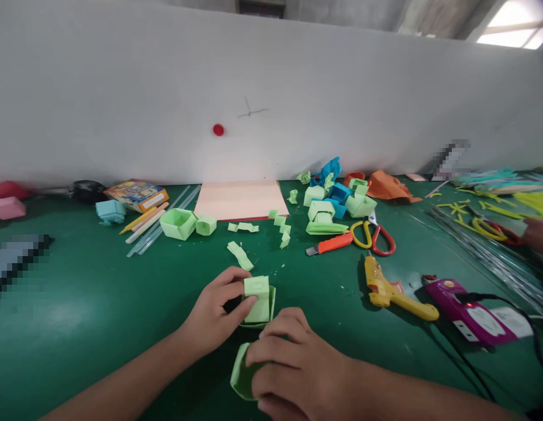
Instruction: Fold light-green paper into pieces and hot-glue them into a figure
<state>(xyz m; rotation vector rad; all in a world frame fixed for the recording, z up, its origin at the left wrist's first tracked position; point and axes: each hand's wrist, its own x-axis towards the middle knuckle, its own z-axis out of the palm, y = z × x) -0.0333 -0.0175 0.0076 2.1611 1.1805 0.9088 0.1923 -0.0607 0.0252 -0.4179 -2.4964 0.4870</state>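
Note:
My left hand (225, 301) pinches a light green folded paper piece (259, 299) between thumb and fingers, low over the green table. Just in front of me, my right hand (293, 362) has its fingers curled into a light green paper box (242, 374), whose open side faces my fingers. The two paper pieces are close together but apart. Part of the box is hidden behind my right fingers. Beyond my hands lie a creased green paper strip (240, 255) and another zigzag-folded strip (280, 225).
Right: a yellow glue gun (396, 292), a purple power strip (470, 313) with cables, scissors (383, 240), an orange cutter (335, 243) and folded paper pieces (321, 213). Left: green paper boxes (178, 223), sticks (144, 223) and a phone (17, 260). Another person's hand (538, 235) shows at the right edge.

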